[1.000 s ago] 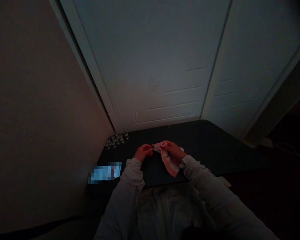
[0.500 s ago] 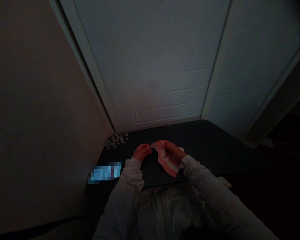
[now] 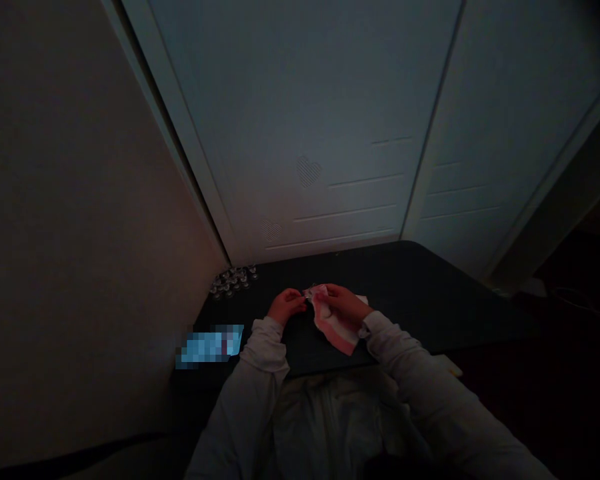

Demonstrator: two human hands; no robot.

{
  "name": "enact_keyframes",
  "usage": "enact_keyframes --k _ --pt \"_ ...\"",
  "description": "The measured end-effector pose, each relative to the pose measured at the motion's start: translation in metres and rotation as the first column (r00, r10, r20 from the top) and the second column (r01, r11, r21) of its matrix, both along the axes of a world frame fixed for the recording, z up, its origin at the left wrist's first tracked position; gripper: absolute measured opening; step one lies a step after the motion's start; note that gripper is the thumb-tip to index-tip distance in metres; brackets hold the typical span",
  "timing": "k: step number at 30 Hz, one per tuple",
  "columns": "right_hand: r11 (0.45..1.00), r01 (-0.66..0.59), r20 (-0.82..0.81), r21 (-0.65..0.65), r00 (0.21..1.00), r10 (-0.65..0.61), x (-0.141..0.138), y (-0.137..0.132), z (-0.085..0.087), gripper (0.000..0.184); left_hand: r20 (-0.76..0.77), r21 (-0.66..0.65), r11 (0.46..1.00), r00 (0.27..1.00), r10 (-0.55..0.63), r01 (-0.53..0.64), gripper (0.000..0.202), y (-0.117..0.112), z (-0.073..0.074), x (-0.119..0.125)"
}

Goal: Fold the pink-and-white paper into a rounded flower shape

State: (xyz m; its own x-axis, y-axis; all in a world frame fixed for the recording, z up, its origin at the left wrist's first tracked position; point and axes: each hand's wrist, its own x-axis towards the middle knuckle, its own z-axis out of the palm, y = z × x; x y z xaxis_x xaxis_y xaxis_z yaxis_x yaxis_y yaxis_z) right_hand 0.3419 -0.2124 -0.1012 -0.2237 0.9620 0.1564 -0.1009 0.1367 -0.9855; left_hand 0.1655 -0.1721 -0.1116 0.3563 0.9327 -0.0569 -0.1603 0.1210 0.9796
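A pink-and-white cloth (image 3: 334, 330) hangs from my right hand (image 3: 349, 307), whose fingers are closed on its upper part. At the cloth's upper left edge a small clear, glass-like piece (image 3: 307, 294) shows, partly covered by cloth and fingers. My left hand (image 3: 287, 307) pinches the near end of this piece with thumb and fingertips. Both hands are just above the dark table, close together. The dim light hides the piece's exact shape.
Several small clear glass-like pieces (image 3: 233, 279) stand grouped at the table's back left corner. A lit, blurred-out screen (image 3: 210, 347) lies at the left edge. The black table (image 3: 405, 293) meets white panelled doors (image 3: 300, 100) behind and a wall (image 3: 80, 233) at left.
My left hand has moved slightly right, and its fingertips now meet the small clear piece. The right hand's fingers have shifted on the cloth, which still hangs down.
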Motion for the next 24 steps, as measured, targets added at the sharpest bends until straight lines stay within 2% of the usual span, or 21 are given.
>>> enact_keyframes --k 4,10,14,17,21,24 --pt "1.000 0.006 0.104 -0.008 0.995 -0.005 0.001 -0.001 -0.003 0.031 -0.013 0.035 0.999 0.999 -0.035 0.036 0.028 0.000 -0.002 0.001" --pt "0.999 0.028 0.024 0.029 0.999 -0.029 -0.009 0.003 -0.003 0.036 -0.091 0.134 0.991 0.996 -0.001 0.013 0.024 -0.004 0.003 0.003" --pt "0.996 0.069 -0.001 0.060 0.998 -0.069 -0.031 0.014 -0.003 0.037 -0.134 0.257 0.964 0.985 0.108 -0.071 0.017 -0.004 0.008 0.002" --pt "0.990 0.110 0.014 0.091 0.994 -0.112 -0.044 0.018 -0.003 0.035 -0.122 0.274 0.948 0.972 0.199 -0.160 0.017 -0.001 0.009 0.000" --pt "0.934 0.218 0.186 0.282 0.943 -0.276 -0.045 0.014 -0.002 0.028 -0.088 0.228 0.942 0.958 0.272 -0.246 0.016 0.003 0.006 -0.003" --pt "0.879 0.191 0.368 0.436 0.854 -0.368 -0.040 0.010 0.001 0.024 -0.047 0.151 0.960 0.969 0.244 -0.234 0.019 0.005 0.003 -0.005"
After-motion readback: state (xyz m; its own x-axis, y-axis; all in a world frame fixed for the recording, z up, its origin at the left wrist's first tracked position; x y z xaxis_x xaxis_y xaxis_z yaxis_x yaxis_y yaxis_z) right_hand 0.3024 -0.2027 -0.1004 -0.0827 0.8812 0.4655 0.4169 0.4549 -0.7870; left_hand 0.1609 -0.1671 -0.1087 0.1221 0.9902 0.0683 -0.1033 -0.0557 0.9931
